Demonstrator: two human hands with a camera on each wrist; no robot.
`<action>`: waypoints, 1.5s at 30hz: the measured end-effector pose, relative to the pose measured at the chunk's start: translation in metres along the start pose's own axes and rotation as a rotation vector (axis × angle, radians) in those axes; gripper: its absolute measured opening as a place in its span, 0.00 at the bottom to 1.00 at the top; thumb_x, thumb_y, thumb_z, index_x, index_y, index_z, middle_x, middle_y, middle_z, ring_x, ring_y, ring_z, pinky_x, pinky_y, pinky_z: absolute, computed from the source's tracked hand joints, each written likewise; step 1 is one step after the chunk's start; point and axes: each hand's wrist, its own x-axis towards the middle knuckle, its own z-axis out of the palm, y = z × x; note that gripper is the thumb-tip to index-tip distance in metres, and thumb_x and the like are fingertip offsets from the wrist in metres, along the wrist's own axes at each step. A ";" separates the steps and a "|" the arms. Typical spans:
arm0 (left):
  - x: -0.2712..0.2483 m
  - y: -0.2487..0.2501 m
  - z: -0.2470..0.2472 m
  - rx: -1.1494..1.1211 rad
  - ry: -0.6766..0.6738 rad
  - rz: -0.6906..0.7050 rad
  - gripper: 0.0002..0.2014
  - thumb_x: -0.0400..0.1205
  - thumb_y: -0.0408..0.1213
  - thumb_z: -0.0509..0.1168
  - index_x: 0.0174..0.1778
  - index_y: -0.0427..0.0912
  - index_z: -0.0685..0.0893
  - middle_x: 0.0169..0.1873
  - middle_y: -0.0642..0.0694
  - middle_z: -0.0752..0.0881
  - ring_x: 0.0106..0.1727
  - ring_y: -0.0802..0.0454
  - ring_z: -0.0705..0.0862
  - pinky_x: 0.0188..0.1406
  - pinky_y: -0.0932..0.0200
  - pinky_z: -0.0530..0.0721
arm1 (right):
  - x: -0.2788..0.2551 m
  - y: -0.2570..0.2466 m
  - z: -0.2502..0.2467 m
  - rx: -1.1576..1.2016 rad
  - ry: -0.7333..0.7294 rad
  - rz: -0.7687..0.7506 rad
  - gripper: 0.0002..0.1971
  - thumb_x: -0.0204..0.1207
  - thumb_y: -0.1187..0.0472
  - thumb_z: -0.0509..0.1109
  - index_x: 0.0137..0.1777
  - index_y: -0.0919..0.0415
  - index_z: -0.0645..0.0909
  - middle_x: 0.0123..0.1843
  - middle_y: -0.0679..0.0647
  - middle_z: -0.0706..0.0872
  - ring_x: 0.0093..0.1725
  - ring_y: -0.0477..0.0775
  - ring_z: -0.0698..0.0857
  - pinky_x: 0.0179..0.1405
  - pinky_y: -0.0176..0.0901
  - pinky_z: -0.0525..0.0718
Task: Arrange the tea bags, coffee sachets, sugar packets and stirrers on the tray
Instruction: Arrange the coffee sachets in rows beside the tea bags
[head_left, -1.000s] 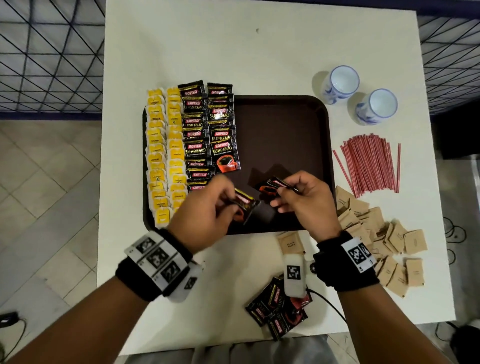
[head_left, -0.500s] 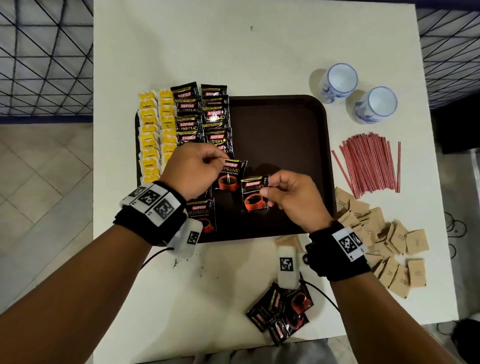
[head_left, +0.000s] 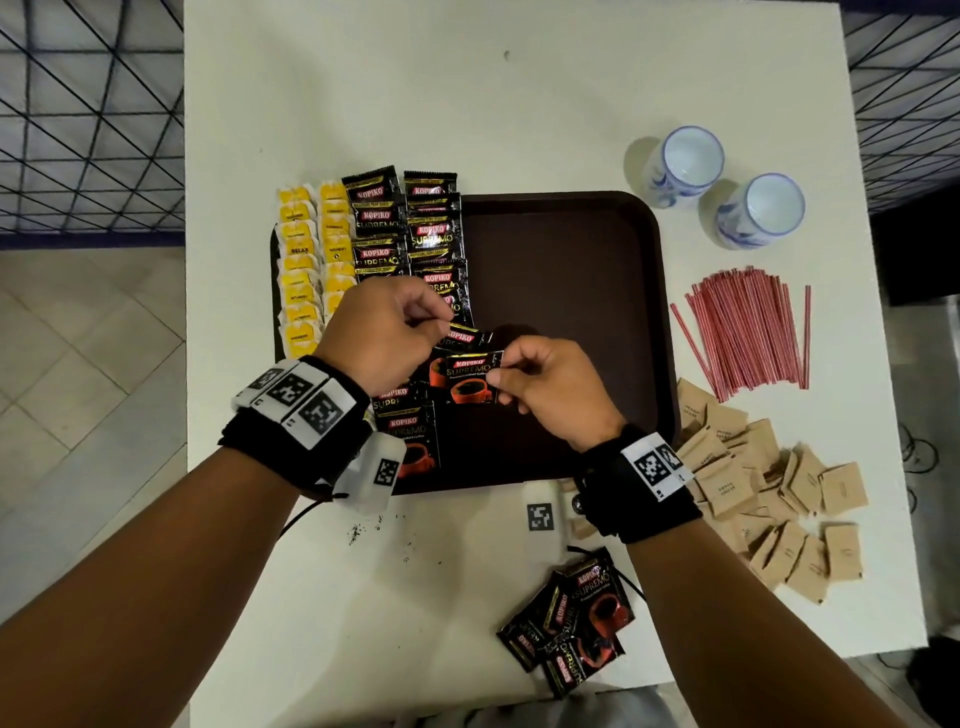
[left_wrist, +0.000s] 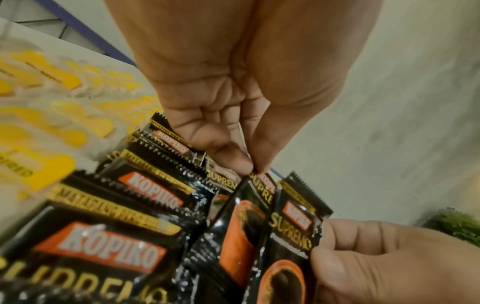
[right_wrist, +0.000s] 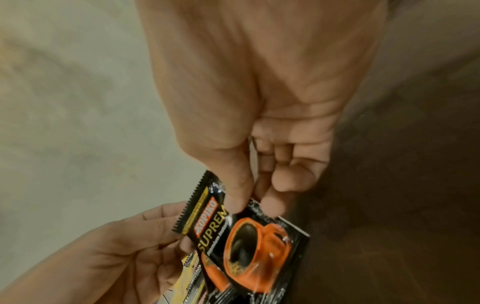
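Note:
On the dark brown tray (head_left: 571, 249), yellow tea bags (head_left: 298, 270) fill two columns at the left, with black coffee sachets (head_left: 382, 218) in two columns beside them. My left hand (head_left: 384, 332) pinches the top edge of one coffee sachet (left_wrist: 249, 222) over the second column. My right hand (head_left: 540, 389) pinches a second coffee sachet (head_left: 470, 382) by its right edge, just right of the first; the wrist view shows my thumb on that second sachet (right_wrist: 249, 251). Red stirrers (head_left: 748, 332) and brown sugar packets (head_left: 769, 493) lie on the table to the right.
Several loose coffee sachets (head_left: 571, 618) lie heaped near the table's front edge. Two blue-and-white cups (head_left: 727, 202) stand behind the tray's right corner. The tray's right half is bare. Floor tiles show beyond the table's left edge.
Both hands moved from the tray's front edge up toward the sachet columns. The right hand's sachet has closed in on the left hand's, and the two now overlap.

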 end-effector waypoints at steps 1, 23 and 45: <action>0.000 0.000 -0.001 -0.009 -0.018 -0.009 0.03 0.77 0.35 0.74 0.45 0.44 0.90 0.40 0.52 0.90 0.44 0.59 0.87 0.47 0.64 0.84 | 0.001 0.000 0.000 -0.017 0.015 -0.004 0.05 0.77 0.65 0.77 0.41 0.64 0.84 0.30 0.54 0.85 0.28 0.47 0.81 0.28 0.40 0.79; 0.004 0.016 -0.015 0.012 -0.284 -0.023 0.10 0.80 0.34 0.70 0.54 0.50 0.89 0.45 0.53 0.90 0.48 0.60 0.87 0.49 0.67 0.82 | 0.000 0.001 0.004 -0.102 0.105 -0.211 0.09 0.75 0.62 0.77 0.40 0.52 0.79 0.35 0.61 0.86 0.36 0.68 0.85 0.40 0.64 0.86; 0.004 0.001 -0.011 0.220 -0.042 0.126 0.09 0.79 0.32 0.72 0.54 0.45 0.90 0.43 0.51 0.88 0.40 0.60 0.83 0.40 0.72 0.77 | 0.010 0.007 0.007 -0.033 0.021 -0.022 0.12 0.76 0.72 0.75 0.41 0.54 0.81 0.37 0.53 0.85 0.26 0.40 0.83 0.24 0.28 0.77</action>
